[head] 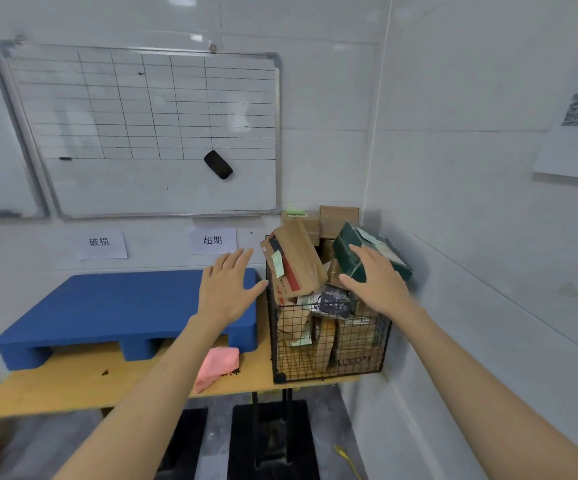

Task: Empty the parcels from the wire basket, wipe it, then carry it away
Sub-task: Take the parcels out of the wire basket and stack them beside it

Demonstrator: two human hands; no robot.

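Observation:
A black wire basket (329, 368) stands on the right end of a wooden table (72, 382), heaped with several parcels. A brown cardboard box (298, 258) leans on top at the left. A dark green box (353, 244) lies tilted at the top right. My left hand (226, 289) hovers open just left of the basket, fingers spread, holding nothing. My right hand (379, 282) reaches open over the basket, its fingers in front of the green box; I cannot tell whether they touch it. A pink cloth (216, 367) lies on the table beside the basket.
A blue plastic pallet (107, 306) lies on the table left of the basket. White walls close in behind and at the right. A whiteboard (149, 133) with a black eraser (218, 164) hangs above. Two paper labels are stuck on the wall. Black stands sit on the floor below.

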